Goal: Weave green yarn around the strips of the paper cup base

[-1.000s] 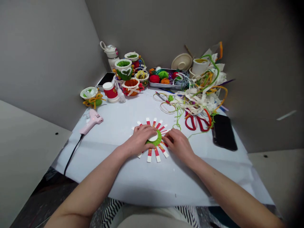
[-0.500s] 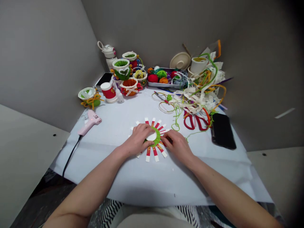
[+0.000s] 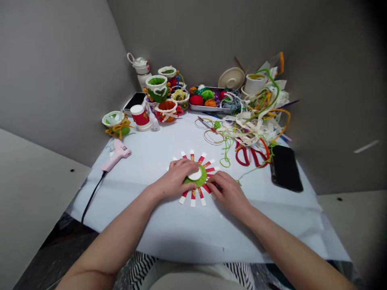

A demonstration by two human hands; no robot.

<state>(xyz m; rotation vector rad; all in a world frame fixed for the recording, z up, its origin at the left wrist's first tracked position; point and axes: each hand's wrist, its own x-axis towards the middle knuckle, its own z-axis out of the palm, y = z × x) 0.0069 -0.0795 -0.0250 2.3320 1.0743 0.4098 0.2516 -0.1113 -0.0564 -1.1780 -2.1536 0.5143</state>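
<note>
A paper cup (image 3: 194, 195), cut into red and white strips spread out like sun rays, lies flat on the table. Green yarn (image 3: 203, 177) is woven in a ring around its white round base (image 3: 195, 174). My left hand (image 3: 179, 177) rests over the cup's left side, thumb and fingers closed on the ring and base. At the ring's right edge, my right hand (image 3: 227, 189) pinches with thumb and forefinger among the strips. A green strand trails from the right to behind this hand; the exact pinch point is partly hidden.
A pink glue gun (image 3: 116, 155) lies left. Red-handled scissors (image 3: 252, 156) and a black phone (image 3: 286, 168) lie right. Behind stand yarn-covered cups (image 3: 157, 88), a red paper cup (image 3: 140, 117), a tray (image 3: 208, 108) of yarn balls and a heap of lace (image 3: 250, 129).
The cut cup has turned a little under my hands, so its strips point in slightly different directions. My right hand stays at the ring's right edge. The whole view has shifted slightly.
</note>
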